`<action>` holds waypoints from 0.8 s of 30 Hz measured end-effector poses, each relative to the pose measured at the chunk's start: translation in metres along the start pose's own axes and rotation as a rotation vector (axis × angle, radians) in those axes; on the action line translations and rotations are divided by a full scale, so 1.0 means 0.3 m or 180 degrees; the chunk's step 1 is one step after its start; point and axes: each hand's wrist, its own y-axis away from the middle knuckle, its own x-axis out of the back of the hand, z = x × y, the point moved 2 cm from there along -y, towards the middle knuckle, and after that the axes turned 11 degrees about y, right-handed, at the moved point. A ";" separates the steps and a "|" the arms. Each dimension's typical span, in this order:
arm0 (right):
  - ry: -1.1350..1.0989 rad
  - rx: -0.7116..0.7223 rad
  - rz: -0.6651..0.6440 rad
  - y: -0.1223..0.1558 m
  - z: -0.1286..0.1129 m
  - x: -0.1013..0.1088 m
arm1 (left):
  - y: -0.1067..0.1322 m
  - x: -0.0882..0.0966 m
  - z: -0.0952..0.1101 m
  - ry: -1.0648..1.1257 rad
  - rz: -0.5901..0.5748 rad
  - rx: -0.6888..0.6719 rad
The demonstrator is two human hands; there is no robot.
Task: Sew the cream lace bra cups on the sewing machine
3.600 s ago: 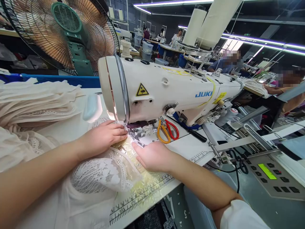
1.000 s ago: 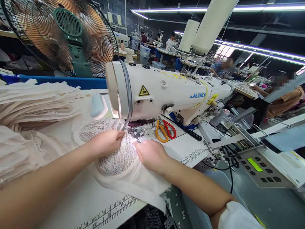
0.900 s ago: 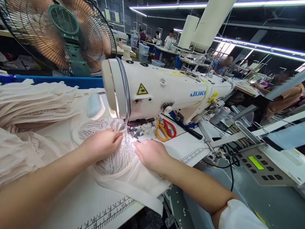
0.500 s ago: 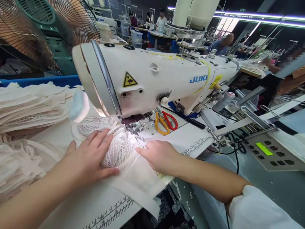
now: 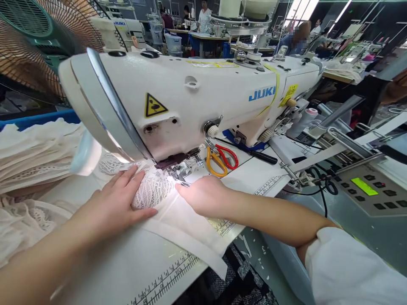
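Note:
A white JUKI sewing machine fills the middle of the view. Under its presser foot lies a cream lace piece joined to plain cream fabric. My left hand lies flat and open on the lace, fingers spread toward the needle. My right hand rests on the fabric just right of the foot, fingers curled with the tips pressing the cloth near the seam. Whether it pinches the cloth is hidden.
Orange-and-red scissors lie on the machine bed behind my right hand. A stack of cream garments sits at the left, a fan behind it. A control panel is at the right. Other people work at far tables.
My head has moved closer and lower to the machine. My left hand went from curled on the lace to flat and spread. The fabric has shifted slightly under the foot.

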 end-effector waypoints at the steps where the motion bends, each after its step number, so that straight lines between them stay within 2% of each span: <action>1: -0.0008 -0.0021 -0.0001 -0.004 -0.004 0.004 | -0.008 0.003 -0.004 0.0016 -0.0001 -0.0010; 9: -0.0048 0.0046 0.0003 -0.001 -0.016 0.011 | -0.058 0.046 -0.024 0.0233 -0.0174 0.0032; 14: -0.0109 0.0235 0.0481 0.045 0.005 -0.018 | -0.092 0.057 -0.048 0.0513 -0.0012 -0.0199; 18: -0.0163 0.0369 0.0930 0.087 0.022 -0.059 | -0.103 0.070 -0.057 0.0492 0.0051 -0.0204; 24: -0.0064 0.0457 0.1038 0.129 0.042 -0.099 | -0.108 0.120 -0.035 0.0456 -0.0031 -0.0179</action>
